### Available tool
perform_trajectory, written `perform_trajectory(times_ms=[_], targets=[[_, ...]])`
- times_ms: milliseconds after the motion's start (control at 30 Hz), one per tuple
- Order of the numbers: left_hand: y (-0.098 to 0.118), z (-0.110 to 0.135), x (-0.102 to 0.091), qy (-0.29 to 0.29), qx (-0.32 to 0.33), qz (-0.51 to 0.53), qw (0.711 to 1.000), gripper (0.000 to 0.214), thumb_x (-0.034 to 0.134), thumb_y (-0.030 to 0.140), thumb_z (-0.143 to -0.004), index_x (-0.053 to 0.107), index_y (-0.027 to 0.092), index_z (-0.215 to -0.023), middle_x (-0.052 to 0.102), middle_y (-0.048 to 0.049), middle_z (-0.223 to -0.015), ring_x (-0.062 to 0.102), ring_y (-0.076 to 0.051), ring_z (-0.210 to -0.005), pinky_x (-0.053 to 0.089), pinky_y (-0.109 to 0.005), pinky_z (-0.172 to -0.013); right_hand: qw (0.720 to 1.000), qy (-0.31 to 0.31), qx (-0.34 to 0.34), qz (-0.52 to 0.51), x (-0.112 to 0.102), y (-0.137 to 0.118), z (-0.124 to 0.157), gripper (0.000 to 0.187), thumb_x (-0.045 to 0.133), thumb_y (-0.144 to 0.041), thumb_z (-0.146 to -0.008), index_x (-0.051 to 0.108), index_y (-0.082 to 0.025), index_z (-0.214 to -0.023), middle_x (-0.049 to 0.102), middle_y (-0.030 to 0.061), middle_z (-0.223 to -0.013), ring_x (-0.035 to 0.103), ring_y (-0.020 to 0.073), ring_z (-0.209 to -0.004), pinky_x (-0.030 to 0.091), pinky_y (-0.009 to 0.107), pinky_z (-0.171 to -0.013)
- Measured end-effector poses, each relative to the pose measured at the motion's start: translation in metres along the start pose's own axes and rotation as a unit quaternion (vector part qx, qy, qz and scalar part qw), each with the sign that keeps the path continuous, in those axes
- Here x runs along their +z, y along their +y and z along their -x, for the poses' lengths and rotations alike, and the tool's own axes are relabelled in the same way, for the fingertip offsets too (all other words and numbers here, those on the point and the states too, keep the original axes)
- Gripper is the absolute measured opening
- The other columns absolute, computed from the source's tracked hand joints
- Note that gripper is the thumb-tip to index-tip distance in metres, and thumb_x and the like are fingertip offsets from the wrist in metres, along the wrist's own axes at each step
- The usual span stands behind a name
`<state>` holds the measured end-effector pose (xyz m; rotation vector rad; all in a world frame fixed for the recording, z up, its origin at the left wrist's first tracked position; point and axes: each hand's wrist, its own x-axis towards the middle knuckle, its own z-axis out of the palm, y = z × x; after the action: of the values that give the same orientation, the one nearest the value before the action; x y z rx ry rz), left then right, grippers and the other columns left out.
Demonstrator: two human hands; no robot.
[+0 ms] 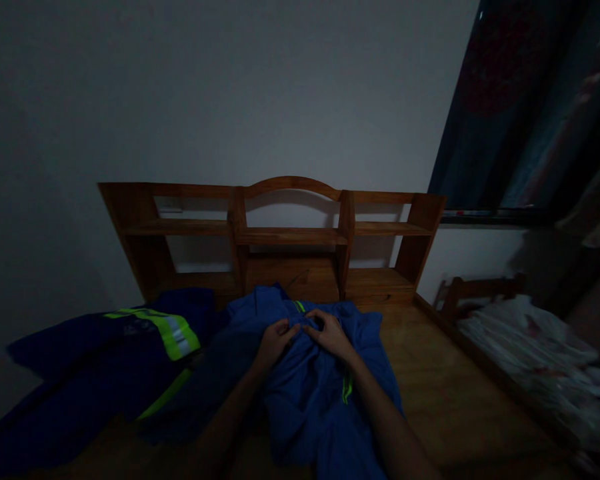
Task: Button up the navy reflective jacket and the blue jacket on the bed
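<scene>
A blue work garment with thin yellow-green trim lies spread on a wooden bed platform in dim light. My left hand and my right hand rest side by side on its upper part, near the collar. The fingers of both are curled and pinching the cloth between them. My forearms reach in from the bottom edge of the view.
A darker navy garment with a yellow-and-silver reflective band lies to the left. A wooden headboard with shelves stands behind, against a pale wall. At right are a dark curtain and crumpled pale bedding.
</scene>
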<state>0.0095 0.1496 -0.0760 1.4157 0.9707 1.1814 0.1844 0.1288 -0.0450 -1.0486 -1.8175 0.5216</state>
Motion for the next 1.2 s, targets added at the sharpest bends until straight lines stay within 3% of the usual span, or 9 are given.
perform_trajectory(times_ms=[333,533,867,1200], targets=[[0.0,0.001,-0.001,0.029,0.055,-0.114,0.992,0.027,0.06,0.043,-0.073,0.056,0.016,-0.074,0.054,0.0034,-0.062,0.051,-0.011,-0.054,0.037,-0.02,-0.048,1.0,-0.013,0.021,-0.007,0.0,0.011,-0.001,0.024,0.064,-0.038,-0.077,0.064,-0.019,-0.091,0.064,0.0004,-0.083,0.059,0.0161,-0.079,0.044,0.027,-0.072],[0.005,0.004,0.002,0.067,0.132,-0.181,0.972,0.019,0.058,0.036,-0.075,0.061,0.017,-0.08,0.061,0.0001,-0.071,0.059,-0.015,-0.069,0.044,-0.024,-0.064,1.0,-0.003,0.014,-0.008,0.001,0.006,0.0,0.022,0.063,-0.038,-0.078,0.064,-0.019,-0.09,0.063,-0.0004,-0.081,0.058,0.0154,-0.077,0.043,0.025,-0.071],[0.008,0.009,0.001,0.042,0.11,-0.132,0.984,0.029,0.047,0.041,-0.083,0.06,0.016,-0.091,0.061,-0.0014,-0.074,0.055,-0.014,-0.061,0.041,-0.023,-0.055,1.0,0.005,0.008,0.016,0.003,0.006,0.0,0.017,0.06,-0.032,-0.078,0.063,-0.017,-0.086,0.06,-0.002,-0.077,0.056,0.0135,-0.072,0.041,0.023,-0.068],[0.012,0.014,0.008,0.065,0.118,-0.15,0.979,0.026,0.051,0.042,-0.081,0.057,0.017,-0.087,0.059,-0.0003,-0.075,0.057,-0.015,-0.072,0.044,-0.024,-0.066,0.999,0.016,-0.005,0.033,0.008,0.009,0.0,0.017,0.058,-0.033,-0.079,0.059,-0.019,-0.089,0.06,-0.002,-0.079,0.056,0.0139,-0.074,0.041,0.023,-0.069]])
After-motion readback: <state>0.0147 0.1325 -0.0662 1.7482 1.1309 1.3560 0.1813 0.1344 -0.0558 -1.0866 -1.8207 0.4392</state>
